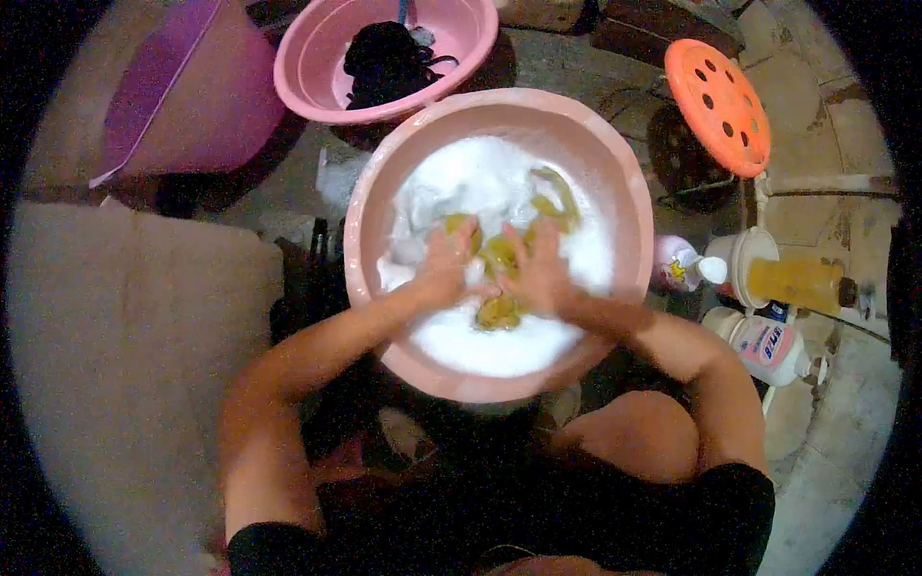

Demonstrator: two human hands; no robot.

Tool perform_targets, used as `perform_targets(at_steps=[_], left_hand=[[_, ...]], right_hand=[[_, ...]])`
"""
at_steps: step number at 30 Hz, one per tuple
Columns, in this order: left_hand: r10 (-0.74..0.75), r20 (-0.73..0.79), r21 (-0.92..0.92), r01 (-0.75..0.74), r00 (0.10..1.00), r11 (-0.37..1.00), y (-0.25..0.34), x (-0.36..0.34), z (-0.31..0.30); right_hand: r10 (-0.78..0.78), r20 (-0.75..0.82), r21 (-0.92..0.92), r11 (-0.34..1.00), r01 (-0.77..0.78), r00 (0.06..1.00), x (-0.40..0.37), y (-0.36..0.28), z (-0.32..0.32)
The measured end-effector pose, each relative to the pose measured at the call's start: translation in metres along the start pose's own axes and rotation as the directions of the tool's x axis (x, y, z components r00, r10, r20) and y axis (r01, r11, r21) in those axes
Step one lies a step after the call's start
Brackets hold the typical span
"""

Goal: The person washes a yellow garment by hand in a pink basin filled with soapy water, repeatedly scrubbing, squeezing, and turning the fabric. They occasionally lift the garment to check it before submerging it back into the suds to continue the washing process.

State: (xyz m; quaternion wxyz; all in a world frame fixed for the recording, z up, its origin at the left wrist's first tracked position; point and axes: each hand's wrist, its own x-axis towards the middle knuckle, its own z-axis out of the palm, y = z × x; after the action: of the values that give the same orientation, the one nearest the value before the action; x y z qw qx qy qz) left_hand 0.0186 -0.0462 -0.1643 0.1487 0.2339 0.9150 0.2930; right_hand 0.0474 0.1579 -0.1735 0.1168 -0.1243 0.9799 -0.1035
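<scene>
A pink basin (pixel 615 173) full of white soap foam stands on the ground in front of me. A yellow cloth (pixel 499 254) lies in the foam, partly sunk. My left hand (pixel 444 264) and my right hand (pixel 540 269) are both pressed on the cloth in the middle of the basin, fingers curled into the fabric. A loose end of the cloth (pixel 557 197) curls up through the foam further back.
A second pink basin (pixel 307 58) behind holds dark clothes (pixel 389 58). A purple tub (pixel 192 96) stands at the back left. An orange perforated stool (pixel 718 104) is at the right, with detergent bottles (pixel 768 346) and a yellow bottle (pixel 797 283) below it.
</scene>
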Motion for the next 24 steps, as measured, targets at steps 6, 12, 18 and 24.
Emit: perform_targets(at_steps=[6,12,18,24], left_hand=[[-0.349,0.460,0.039,0.374,0.817,0.927,-0.056,0.053,0.030],[-0.425,0.411,0.160,0.395,0.807,0.905,-0.064,0.081,0.008],[-0.307,0.014,0.321,0.287,0.952,0.903,0.032,0.085,-0.077],[0.251,0.004,-0.180,-0.246,0.968,0.952,0.070,0.000,-0.065]], right_hand=[[-0.289,0.444,0.068,0.955,0.290,0.848,0.076,0.028,0.001],[-0.306,0.323,0.638,0.769,0.033,0.896,0.101,0.052,-0.008],[-0.073,-0.047,0.479,0.873,0.087,0.996,0.102,0.037,-0.021],[-0.082,0.185,0.572,0.820,-0.039,0.979,0.038,0.051,-0.119]])
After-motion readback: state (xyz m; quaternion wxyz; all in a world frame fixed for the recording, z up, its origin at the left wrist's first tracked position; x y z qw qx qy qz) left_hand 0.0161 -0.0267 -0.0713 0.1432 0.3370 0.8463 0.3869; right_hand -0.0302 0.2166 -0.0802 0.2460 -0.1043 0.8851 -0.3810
